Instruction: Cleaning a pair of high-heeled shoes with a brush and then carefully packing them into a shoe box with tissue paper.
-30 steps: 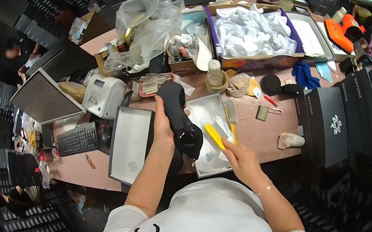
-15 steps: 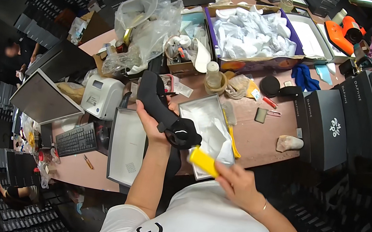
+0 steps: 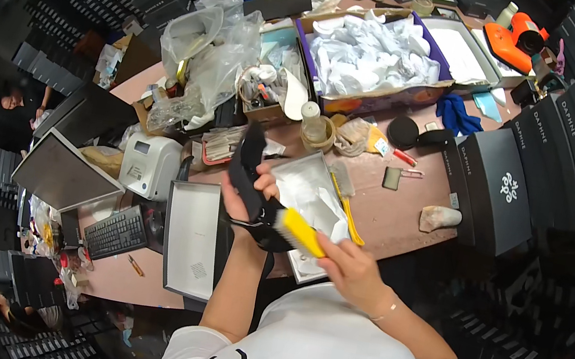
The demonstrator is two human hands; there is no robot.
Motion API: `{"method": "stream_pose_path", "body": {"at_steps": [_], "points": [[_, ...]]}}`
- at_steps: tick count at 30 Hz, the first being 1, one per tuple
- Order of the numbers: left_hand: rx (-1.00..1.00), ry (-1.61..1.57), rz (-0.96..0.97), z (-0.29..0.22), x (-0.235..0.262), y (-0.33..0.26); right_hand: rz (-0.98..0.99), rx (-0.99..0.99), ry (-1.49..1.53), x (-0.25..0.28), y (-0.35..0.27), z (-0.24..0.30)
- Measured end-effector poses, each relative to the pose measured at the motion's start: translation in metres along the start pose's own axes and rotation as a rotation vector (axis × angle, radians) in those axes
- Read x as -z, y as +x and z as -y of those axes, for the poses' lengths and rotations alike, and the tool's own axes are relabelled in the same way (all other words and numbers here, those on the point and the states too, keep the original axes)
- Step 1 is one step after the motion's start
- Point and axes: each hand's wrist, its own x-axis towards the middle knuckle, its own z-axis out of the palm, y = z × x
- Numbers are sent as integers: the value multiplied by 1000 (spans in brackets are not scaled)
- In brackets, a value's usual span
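My left hand point(image 3: 236, 203) is wrapped round a black shoe point(image 3: 251, 158), a sandal by its straps, held raised and tilted over the table's near edge. Its strapped end points toward me and to the right. A yellow brush point(image 3: 301, 233) with pale bristles is gripped in my right hand point(image 3: 360, 277). The bristles meet or nearly touch the strapped end of the shoe; I cannot tell which. Just beyond the hands lies an open box with white paper point(image 3: 306, 183) inside. Left of the shoe is a shallow grey-edged box part point(image 3: 190, 235), pale inside.
A purple box point(image 3: 424, 88) full of crumpled white paper stands at the back. Plastic bags point(image 3: 224, 55), a white label printer point(image 3: 151, 164), a monitor point(image 3: 68, 173) and a keyboard point(image 3: 116, 233) crowd the left. Dark shoe boxes point(image 3: 495, 188) line the right. Another person point(image 3: 30, 102) is at far left.
The brush has moved left and up to the shoe's strapped end. My left hand has turned the shoe and its fingers now wrap over it. The view has shifted slightly.
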Motion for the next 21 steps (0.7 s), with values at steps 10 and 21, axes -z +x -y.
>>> {"method": "stream_pose_path", "body": {"at_steps": [10,21], "points": [[-171,339,-255,19,-46,-2,27,-103,-127,-4,-15,-14],[-311,614,-632,34,-29,4,26,59,-361,-10,-12,-23]]}}
